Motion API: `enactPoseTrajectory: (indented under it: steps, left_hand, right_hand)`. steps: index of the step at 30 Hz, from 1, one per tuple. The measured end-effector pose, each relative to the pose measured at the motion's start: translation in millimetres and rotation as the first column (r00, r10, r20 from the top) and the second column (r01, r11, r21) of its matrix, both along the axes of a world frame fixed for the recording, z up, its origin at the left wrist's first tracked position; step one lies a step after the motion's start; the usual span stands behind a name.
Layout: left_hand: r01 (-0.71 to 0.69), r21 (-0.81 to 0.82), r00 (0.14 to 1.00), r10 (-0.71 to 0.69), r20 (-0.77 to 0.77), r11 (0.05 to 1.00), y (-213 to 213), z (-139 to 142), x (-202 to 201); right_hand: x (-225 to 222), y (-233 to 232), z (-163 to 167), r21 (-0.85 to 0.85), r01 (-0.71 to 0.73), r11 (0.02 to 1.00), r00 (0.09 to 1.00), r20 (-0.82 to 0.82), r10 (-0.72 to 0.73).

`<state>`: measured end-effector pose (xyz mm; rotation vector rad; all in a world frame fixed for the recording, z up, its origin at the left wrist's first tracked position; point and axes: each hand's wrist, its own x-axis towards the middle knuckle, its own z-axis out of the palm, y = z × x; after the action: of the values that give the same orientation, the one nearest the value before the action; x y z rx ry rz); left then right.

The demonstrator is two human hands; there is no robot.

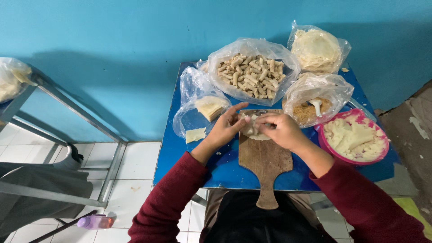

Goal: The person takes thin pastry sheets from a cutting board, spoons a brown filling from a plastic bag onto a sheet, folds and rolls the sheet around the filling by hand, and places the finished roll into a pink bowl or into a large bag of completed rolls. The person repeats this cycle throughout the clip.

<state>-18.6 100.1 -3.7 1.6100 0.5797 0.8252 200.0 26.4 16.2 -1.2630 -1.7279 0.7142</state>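
Observation:
My left hand (pixel 226 128) and my right hand (pixel 281 129) meet over the far end of a wooden cutting board (pixel 265 164). Both press and fold a pale wrapper with filling (pixel 250 128) that lies on the board. The fingers cover most of the wrapper. Dark red sleeves cover both my forearms. The board rests on a small blue table (pixel 189 166), its handle pointing toward me.
A plastic bag of several rolled pieces (pixel 251 74) sits at the back. Beside it are a bag of round wrappers (pixel 316 49), a bag of crumbs with a white spoon (pixel 310 110), a pink bowl of mash (pixel 354 140), and cut wrappers (pixel 209 108). A metal frame (pixel 67 112) stands left.

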Motion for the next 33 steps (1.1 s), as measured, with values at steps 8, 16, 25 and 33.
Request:
enactPoseTrajectory:
  steps: [8, 16, 25, 33]
  left_hand:
    - [0.082, -0.027, 0.991, -0.079, 0.106, 0.996, -0.6, -1.0, 0.1]
    - [-0.055, -0.027, 0.993, 0.057, 0.105, 0.998, 9.8, -13.7, -4.3]
    - [-0.202, -0.045, 0.965, 0.206, 0.162, 0.978, 10.9, -20.4, -1.4]
    - [-0.15, -0.014, 0.97, 0.15, 0.194, 0.989, 11.3, -22.0, 6.8]
  right_hand:
    - [2.9, 4.0, -11.6, -0.097, -0.039, 0.995, 0.958, -0.288, 0.01]
    - [21.0, 3.6, 9.2, -0.151, 0.112, 0.982, 0.824, -0.539, -0.177]
    - [-19.9, -43.7, 18.0, 0.42, -0.007, 0.908, 0.844, 0.489, -0.219]
    - [-28.5, -57.6, 24.4, 0.399, -0.02, 0.917, 0.842, 0.501, -0.2]
